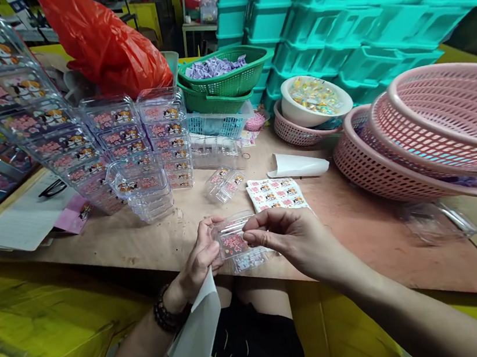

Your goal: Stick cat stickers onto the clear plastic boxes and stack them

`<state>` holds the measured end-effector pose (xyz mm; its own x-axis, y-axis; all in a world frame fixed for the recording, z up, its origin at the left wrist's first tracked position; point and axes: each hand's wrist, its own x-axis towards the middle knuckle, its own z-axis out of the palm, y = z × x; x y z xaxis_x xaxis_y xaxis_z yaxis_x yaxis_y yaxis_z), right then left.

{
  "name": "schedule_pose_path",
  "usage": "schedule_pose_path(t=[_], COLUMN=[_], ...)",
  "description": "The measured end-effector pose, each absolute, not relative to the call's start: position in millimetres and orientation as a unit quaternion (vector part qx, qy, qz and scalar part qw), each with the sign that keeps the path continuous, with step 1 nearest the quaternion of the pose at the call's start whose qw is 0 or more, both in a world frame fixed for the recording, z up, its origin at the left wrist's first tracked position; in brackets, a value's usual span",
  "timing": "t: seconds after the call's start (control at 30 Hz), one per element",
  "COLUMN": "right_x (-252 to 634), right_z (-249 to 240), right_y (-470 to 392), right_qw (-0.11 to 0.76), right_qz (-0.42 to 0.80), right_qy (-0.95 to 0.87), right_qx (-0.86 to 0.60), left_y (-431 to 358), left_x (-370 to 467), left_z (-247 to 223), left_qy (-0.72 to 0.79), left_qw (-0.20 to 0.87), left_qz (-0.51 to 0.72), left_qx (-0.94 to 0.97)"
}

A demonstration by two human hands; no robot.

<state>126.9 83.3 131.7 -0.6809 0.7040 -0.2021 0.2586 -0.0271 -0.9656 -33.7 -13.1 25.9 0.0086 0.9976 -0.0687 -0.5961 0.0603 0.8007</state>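
My left hand [200, 256] grips a small clear plastic box [227, 252] by its left side, just above the table's front edge. Pink lettering shows on the box. A white sheet [197, 330] hangs from below the same hand, over the lap. Over the box's right side, my right hand [297, 240] is closed in a pinch; what its fingertips hold, if anything, is too small to make out. Under the held box lies another printed clear item [253, 258], partly hidden. Just behind the hands is a stack of sticker sheets [276, 191] with cat pictures and pink lettering.
Tall stacks of clear boxes [167, 141] stand at the left. More clear boxes [224, 185] and a curled white sheet [298, 165] lie mid-table. Pink baskets [435, 135] crowd the right. Behind are green baskets [246, 75], a white bowl [338, 105] and teal crates [332, 25].
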Motion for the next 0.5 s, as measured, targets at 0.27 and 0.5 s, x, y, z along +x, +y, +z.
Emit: schedule_pose_path(t=[0.27, 0.5], right_x=[127.3, 126.4], right_z=[128.9, 129.5], right_y=[84.2, 84.5], right_qw=[0.175, 0.168], right_qz=[0.619, 0.621], right_qy=[-0.678, -0.683], right_qx=[-0.356, -0.347], left_y=[-13.9, -17.8], left_x=[-38.2, -31.2], left_z=[22.4, 31.7], left_qy=[0.351, 0.385], left_qw=[0.661, 0.631], left_qz=[0.588, 0.603], left_qx=[0.307, 0.300])
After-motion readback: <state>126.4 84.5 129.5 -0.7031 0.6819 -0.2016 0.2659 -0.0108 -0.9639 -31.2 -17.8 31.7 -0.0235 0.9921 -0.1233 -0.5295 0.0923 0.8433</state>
